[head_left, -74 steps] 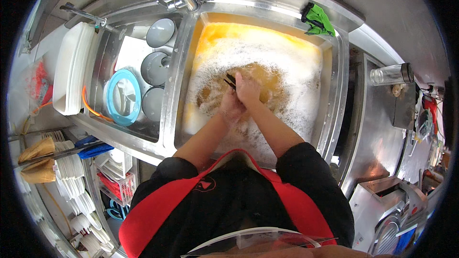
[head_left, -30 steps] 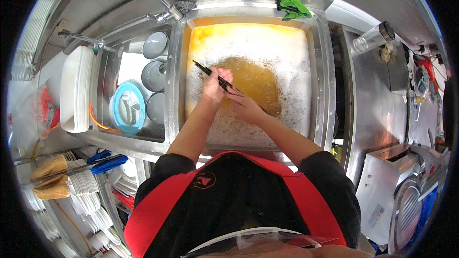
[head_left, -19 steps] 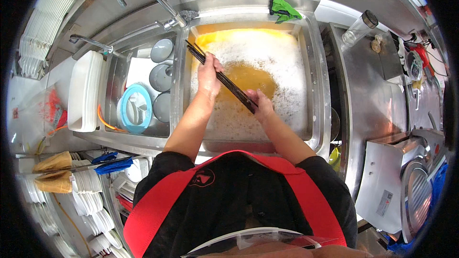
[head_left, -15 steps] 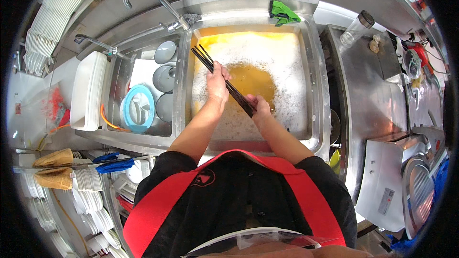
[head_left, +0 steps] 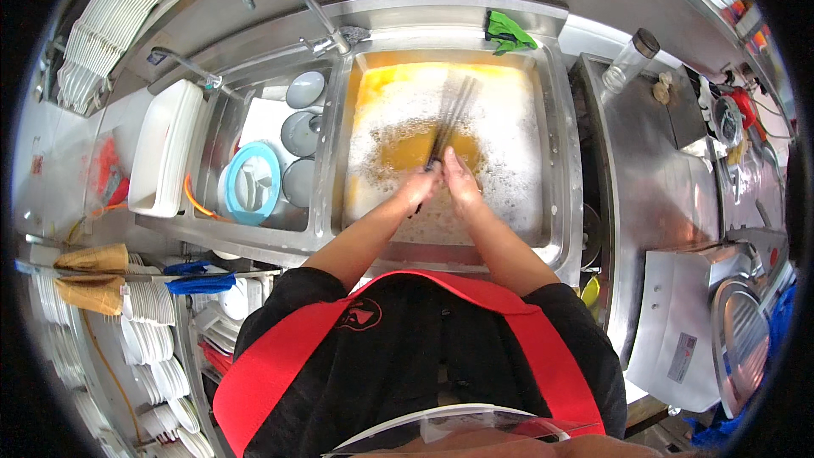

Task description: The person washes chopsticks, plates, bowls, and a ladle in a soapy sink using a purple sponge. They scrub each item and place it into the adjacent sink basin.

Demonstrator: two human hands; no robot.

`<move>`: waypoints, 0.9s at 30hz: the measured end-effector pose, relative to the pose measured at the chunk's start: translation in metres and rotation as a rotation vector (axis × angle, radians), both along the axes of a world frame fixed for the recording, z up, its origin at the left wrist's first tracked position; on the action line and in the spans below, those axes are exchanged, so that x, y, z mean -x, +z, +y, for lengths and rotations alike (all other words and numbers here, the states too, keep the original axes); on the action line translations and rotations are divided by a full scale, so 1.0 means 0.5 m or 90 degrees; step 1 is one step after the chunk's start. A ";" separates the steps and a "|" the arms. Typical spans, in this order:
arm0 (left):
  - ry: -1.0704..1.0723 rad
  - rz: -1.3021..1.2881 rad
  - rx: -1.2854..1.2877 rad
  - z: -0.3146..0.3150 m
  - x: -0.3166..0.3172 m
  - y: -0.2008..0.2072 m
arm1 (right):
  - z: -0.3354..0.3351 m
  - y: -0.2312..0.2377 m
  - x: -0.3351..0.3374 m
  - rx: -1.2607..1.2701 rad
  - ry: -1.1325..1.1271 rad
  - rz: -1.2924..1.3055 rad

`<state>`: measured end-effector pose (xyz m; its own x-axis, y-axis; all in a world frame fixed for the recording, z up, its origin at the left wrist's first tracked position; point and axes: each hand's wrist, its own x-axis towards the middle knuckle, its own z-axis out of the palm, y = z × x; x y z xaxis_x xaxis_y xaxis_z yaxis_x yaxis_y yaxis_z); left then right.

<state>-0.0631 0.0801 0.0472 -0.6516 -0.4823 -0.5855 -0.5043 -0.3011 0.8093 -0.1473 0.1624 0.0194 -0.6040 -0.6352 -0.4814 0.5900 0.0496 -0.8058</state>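
**Dark sticks (head_left: 452, 117) have swung from the far-left corner toward the far edge of the right basin (head_left: 561, 153), hands now drawn together**

Left to right on my feed, I have white trays (head_left: 165, 153) beside the left basin (head_left: 292, 220). Inside it, a turquoise-rimmed container (head_left: 275, 182) sits toward the near edge and grey bowls (head_left: 305, 89) line the right edge. Over the right basin, the left hand (head_left: 420, 187) has its fingers curled closed around the sticks' lower part; their blurred upper ends point at the far edge. The right hand (head_left: 460, 181) is just beside it, fingers straight and uncurled; I cannot tell whether they touch the sticks. Foamy water (head_left: 509, 191) lies below. A green cloth (head_left: 509, 31) drapes the far edge near the right corner. On the counter (head_left: 649, 170), I see a glass jar (head_left: 629, 64) near the far-left corner.
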 end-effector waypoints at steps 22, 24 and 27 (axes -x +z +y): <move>0.054 -0.676 0.676 -0.351 -0.482 0.053 | 0.121 -0.083 0.167 -0.335 0.189 0.607; 0.041 -0.471 0.931 -0.337 -0.421 0.033 | 0.121 -0.074 0.090 -0.476 0.387 0.888; -0.102 -0.095 0.940 -0.288 -0.285 -0.007 | 0.113 -0.069 0.040 -0.500 0.695 0.935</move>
